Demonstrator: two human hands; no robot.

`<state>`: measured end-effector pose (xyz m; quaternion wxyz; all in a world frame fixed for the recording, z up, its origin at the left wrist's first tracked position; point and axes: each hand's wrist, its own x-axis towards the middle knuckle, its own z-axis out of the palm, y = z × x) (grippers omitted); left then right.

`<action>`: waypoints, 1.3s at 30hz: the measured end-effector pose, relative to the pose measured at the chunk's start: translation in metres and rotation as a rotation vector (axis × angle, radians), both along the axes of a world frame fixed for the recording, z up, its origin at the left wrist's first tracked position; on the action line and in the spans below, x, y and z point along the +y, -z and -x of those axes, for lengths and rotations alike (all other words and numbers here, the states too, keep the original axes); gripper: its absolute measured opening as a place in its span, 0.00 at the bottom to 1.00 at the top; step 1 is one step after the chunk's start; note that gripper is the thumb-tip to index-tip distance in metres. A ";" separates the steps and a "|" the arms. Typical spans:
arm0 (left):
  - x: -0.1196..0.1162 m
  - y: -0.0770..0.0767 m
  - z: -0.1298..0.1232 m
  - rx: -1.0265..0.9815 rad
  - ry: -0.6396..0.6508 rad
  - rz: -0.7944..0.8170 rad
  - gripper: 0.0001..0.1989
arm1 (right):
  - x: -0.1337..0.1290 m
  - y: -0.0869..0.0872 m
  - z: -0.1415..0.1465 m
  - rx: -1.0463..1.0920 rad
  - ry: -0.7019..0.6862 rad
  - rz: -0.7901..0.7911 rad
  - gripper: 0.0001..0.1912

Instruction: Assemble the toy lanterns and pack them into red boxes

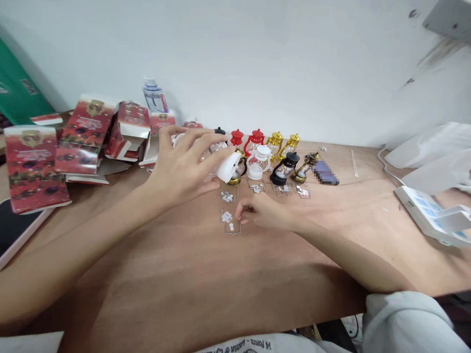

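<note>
My left hand (186,164) is wrapped round a small white lantern (228,168), raised above the table and tilted so its base points right. The fingers cover most of its body. Below it, my right hand (267,212) is closed with curled fingertips close to the tabletop; whatever they hold is hidden. Beside those fingertips, small white pieces (227,216) lie within a thin star-shaped outline (233,233). Just behind stand another white lantern (258,164), a black lantern (285,169) and a leaning bronze-coloured lantern (304,169).
Red lanterns (254,142) and gold lanterns (290,147) stand along the wall. Several red printed boxes (33,169) crowd the left, near a plastic bottle (154,95). A blurred phone-like object (326,172) lies right of the lanterns. A white power strip (430,215) sits far right.
</note>
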<state>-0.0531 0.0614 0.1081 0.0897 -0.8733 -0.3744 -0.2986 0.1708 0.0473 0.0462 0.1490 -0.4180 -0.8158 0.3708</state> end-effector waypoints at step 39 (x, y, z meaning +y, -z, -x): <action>0.009 0.012 0.001 0.586 0.185 -0.026 0.20 | -0.019 -0.010 0.016 -0.251 -0.120 -0.243 0.04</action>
